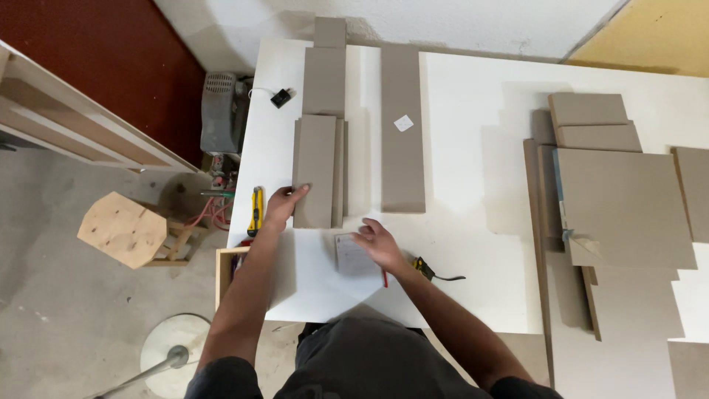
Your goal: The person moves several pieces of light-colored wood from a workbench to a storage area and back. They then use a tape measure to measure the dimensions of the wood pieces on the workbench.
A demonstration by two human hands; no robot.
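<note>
Now my left hand [282, 204] lies flat, fingers spread, on the near left corner of a stack of grey-brown boards [319, 171]. It only presses on the top board; the fingers are not closed around anything. The stack lies on the white table [473, 244], its long side pointing away from me, and the lower boards show a little at the right edge.

My right hand [381, 245] rests on a small sheet of paper [350, 255] that lies on the table just before the stack. The fingers are open and lie loosely on the sheet, holding nothing. A red pencil [385, 278] shows just under this hand, beside my wrist; whether it touches the hand I cannot tell.

Left of my left hand, a yellow utility knife [255, 210] lies near the table edge. To the right of the stack a long grey-brown board [402, 133] lies parallel to it, with a small white label on it. Behind the stack two more narrow boards [326, 70] reach to the far edge. Near my right forearm lies a small black and yellow tool [425, 269]. Far on the right side, larger panels [624, 207] lie in an overlapping pile. On the floor at my left stands a wooden stool [124, 229].
</note>
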